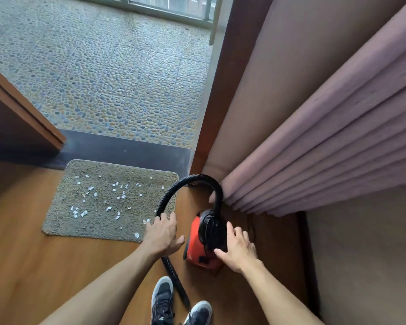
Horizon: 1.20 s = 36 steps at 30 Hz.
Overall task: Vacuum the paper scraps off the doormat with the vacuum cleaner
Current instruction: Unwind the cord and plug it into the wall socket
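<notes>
A grey-brown doormat (63, 221) lies on the wooden floor before a doorway, with several white paper scraps (117, 185) scattered over it. To its right stands a small red and black vacuum cleaner (195, 233). Its black hose (197, 177) arches up from the top, comes down at the mat's right edge and ends in a dark nozzle (182, 293) on the floor by my shoes. My left hand (163, 233) is spread palm down over the hose, fingers apart. My right hand (237, 247) rests with spread fingers on the vacuum's black top.
A pink pleated curtain (314, 148) hangs close on the right, just behind the vacuum. An open wooden door (21, 113) stands at the left. Beyond a dark threshold (127, 148) lies a pebble-tiled floor (103, 78). My two shoes (162, 301) stand near the nozzle.
</notes>
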Motion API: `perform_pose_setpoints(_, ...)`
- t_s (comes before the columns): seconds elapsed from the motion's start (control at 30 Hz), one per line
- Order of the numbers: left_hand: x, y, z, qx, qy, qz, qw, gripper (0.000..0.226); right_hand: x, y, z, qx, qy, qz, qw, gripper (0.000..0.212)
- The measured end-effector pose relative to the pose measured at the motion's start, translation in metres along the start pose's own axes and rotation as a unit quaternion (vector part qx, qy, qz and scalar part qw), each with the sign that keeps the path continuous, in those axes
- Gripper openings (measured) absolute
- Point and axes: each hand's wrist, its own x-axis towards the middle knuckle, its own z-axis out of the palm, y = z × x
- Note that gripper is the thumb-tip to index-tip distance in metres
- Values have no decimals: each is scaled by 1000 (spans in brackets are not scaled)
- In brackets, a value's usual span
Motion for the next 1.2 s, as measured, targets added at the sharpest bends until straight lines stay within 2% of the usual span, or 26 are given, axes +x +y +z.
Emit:
perform_pose_setpoints(0.27,-61,4,-29,-10,-10,17,1000,63,-73,8,-26,2,-17,37,999,90)
perform_pose_setpoints(0.57,-100,-1,-47,-20,-18,28,999,61,-116,-1,-51,23,-8,48,999,87)
perform_pose_setpoints(0.8,-101,5,-62,-30,-24,50,998,59,-114,2,-58,31,-8,65,997,84)
perform_pose_setpoints(1.2,-69,22,-65,-21,-23,33,999,57,-75,18,-68,28,-31,56,998,85)
